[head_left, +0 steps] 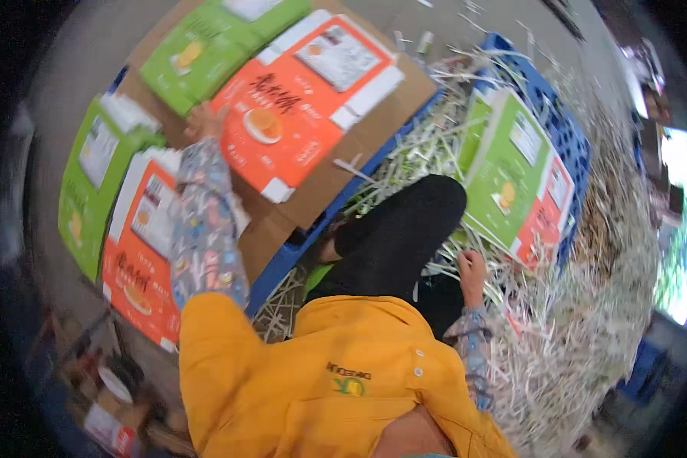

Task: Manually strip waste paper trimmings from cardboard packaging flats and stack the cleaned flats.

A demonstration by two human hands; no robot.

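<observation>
My left hand (204, 124) reaches over a stack of printed cardboard. Its fingers are a little apart and rest at the left edge of an orange carton sheet (294, 107) with white flaps. Beside it lies a green carton sheet (198, 57), flat on brown cardboard (271, 229). My right hand (472, 273) hangs low beside my knee, curled into a fist over white paper strips. Whatever it may hold is hidden. Nearest to it, a pile of green and orange carton sheets (507, 168) leans on the strips.
More green sheets (95, 183) and orange sheets (141, 256) stand at the left. A blue plastic pallet (271, 282) supports the brown cardboard. Another blue pallet (576, 168) is behind the right pile. Shredded paper strips (565, 343) cover the floor at right.
</observation>
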